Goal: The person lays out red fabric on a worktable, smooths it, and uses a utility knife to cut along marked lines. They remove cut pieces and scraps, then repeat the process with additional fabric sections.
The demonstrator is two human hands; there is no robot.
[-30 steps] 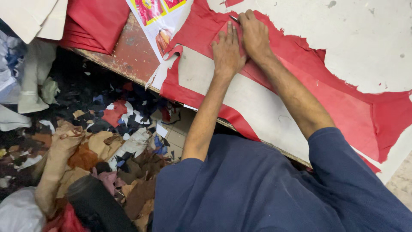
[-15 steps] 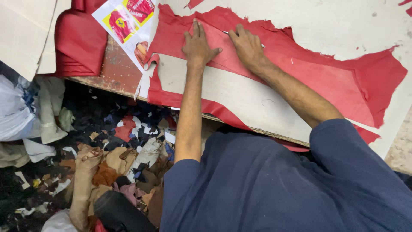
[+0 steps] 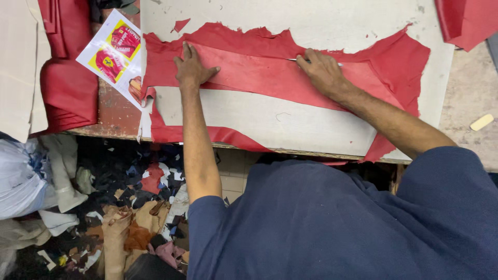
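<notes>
Lay flat across the grey cutting board [image 3: 290, 124], a ragged-edged red leather hide [image 3: 270, 72], its left end spilling past the board's left edge and a lower strip trailing along the board's near edge. Pressed palm-down on the hide toward the board's left end, the left hand [image 3: 191, 70], fingers spread and holding nothing. Rested toward the board's right half, the right hand [image 3: 322, 71], fingers curled over a thin blade-like tool [image 3: 294, 59] whose bright tip showed just left of the knuckles; could not tell the kind of tool, nor how tightly gripped.

Judged soft, limp and light, that hide: likely to buckle or creep if pushed from an edge, so best pinned flat with a spread palm near the working line, well in from the torn margins, which looked thin and apt to curl or tear.

Left of the board, a printed sheet with red and yellow pictures [image 3: 111, 52] and a folded stack of red leather [image 3: 67, 88]. Beyond the board's right corner, another red piece [image 3: 467, 21]; right of it, a small pale block [image 3: 481, 122]. Below the board's near edge, a floor heap of mixed leather scraps [image 3: 129, 207].
</notes>
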